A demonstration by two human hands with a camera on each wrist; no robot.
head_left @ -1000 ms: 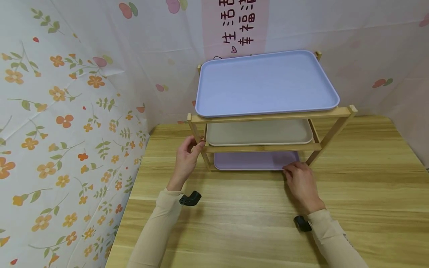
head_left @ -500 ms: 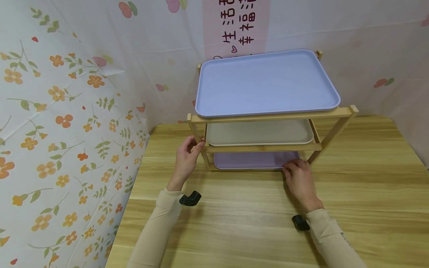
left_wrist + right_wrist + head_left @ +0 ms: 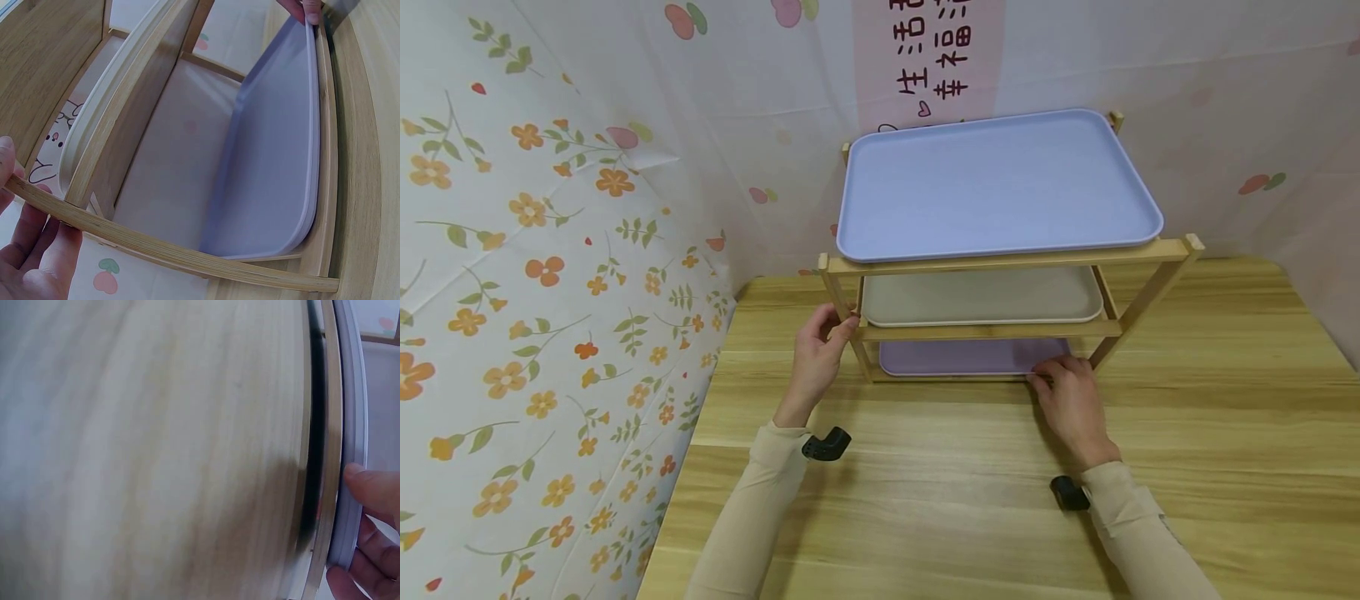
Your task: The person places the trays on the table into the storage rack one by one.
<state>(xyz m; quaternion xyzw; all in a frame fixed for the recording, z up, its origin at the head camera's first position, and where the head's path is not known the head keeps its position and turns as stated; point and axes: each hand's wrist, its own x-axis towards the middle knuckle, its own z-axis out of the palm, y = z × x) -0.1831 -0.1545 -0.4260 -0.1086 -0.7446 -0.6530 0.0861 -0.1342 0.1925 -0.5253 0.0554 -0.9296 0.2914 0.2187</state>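
A three-tier wooden rack (image 3: 988, 331) stands on the table against the back curtain. My left hand (image 3: 817, 354) grips its front left post (image 3: 156, 245), thumb on one side and fingers on the other. On the bottom tier lies a purple tray (image 3: 958, 357), its front edge close to the rack's front rail. My right hand (image 3: 1071, 408) holds this tray's rim near the front right corner. In the right wrist view the thumb (image 3: 375, 487) lies on the rim and the fingers curl by the tray's end. The hand hides that corner in the head view.
A blue tray (image 3: 992, 183) covers the top tier, and a cream tray (image 3: 981, 296) lies on the middle one. Floral curtains (image 3: 587, 250) hang at the left and behind. Wood-grain table (image 3: 940, 483) extends in front and to both sides.
The purple tray's front edge has slid slightly back into the rack, and my right hand has moved a little with it. My left hand keeps its place on the post.
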